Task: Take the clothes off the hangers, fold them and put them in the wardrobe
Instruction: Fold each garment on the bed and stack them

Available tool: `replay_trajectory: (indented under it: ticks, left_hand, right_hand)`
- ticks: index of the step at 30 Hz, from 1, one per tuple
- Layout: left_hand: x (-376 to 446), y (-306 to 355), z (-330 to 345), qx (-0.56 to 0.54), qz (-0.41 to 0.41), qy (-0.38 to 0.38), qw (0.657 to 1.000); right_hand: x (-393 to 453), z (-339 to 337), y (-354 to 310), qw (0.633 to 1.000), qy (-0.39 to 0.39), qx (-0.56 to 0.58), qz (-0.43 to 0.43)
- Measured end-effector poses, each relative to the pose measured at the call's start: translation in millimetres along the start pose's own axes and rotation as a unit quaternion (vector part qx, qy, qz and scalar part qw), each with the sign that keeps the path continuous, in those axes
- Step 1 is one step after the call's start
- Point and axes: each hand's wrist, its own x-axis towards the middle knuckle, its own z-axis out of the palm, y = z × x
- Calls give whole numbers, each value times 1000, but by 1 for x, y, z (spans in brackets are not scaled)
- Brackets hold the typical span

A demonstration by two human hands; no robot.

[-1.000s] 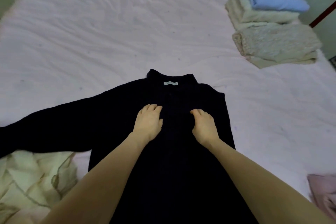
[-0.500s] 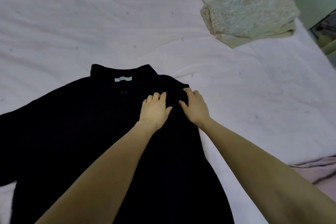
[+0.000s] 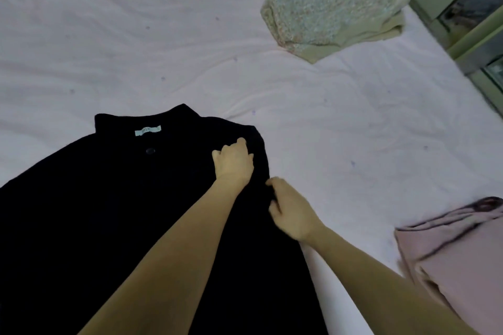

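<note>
A black garment (image 3: 114,212) with a pale neck label and one dark button lies front-up on the bed, its collar pointing away from me. My left hand (image 3: 233,162) sits on its right shoulder with the fingers curled down into the fabric. Just below it, my right hand (image 3: 291,209) grips the garment's right side edge, thumb on top and fingers tucked under the cloth. The garment's left sleeve runs out of view at the left.
The pale pink bed sheet (image 3: 353,122) spreads all around. Folded cream and speckled clothes (image 3: 332,8) are stacked at the far right. A pink folded garment (image 3: 457,258) lies at the near right. Green shelving (image 3: 479,43) borders the bed's right edge.
Both hands slid from the chest to the garment's right side. The left hand's fingers curled on the shoulder, and the right hand dropped lower and took hold of the side edge. The view shifted right.
</note>
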Motion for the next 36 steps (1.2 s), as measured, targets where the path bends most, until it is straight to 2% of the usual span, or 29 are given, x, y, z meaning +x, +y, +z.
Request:
replay_trajectory:
  ticks: [2, 3, 7, 9, 12, 14, 16, 18, 20, 22, 24, 26, 29, 33, 36]
  left_hand:
    - [-2, 6, -3, -50, 1, 1, 999]
    - [-2, 8, -5, -83, -1, 2, 997]
    - [3, 9, -8, -175, 17, 1, 984]
    - [10, 9, -11, -217, 38, -5, 975]
    - [19, 10, -5, -235, 42, -31, 971]
    - [21, 9, 1, -143, 35, -62, 987]
    - [17, 1, 7, 21, 104, -4, 994]
    - [12, -9, 11, 110, 200, 92, 969]
    - [4, -20, 20, 146, 236, 111, 954]
    - [-7, -37, 30, 170, 215, 27, 961]
    - [-17, -56, 36, 183, 172, -33, 967]
    - [-28, -77, 28, 172, 138, -22, 975]
    - [-47, -123, 12, 179, 90, -3, 980]
    - [-75, -195, -8, 169, 13, -10, 985]
    - [-87, -227, -18, 165, 0, 21, 986]
  right_hand:
    - [-17, 1, 2, 996, -82, -35, -8]
    - [-20, 1, 4, 993, -94, -71, -10]
    - [-6, -8, -1, 978, -26, -198, -54]
    - [-2, -13, 1, 967, -17, -246, -72]
    - [-9, -12, 15, 957, -30, -289, -19]
    - [-15, -9, 26, 952, -53, -300, 22]
    - [-19, -4, 34, 958, -40, -286, -2]
    - [-20, -1, 33, 966, 6, -247, -76]
    - [-20, 1, 27, 970, 18, -209, -126]
    - [-19, 8, 22, 968, -36, -221, -116]
    - [-16, 17, 18, 960, -82, -259, -66]
    - [-9, 25, 2, 962, -36, -269, -22]
    - [13, 38, -31, 957, 56, -277, -56]
    - [54, 73, -79, 958, -16, -268, -98]
    - [68, 104, -105, 957, -30, -270, -98]
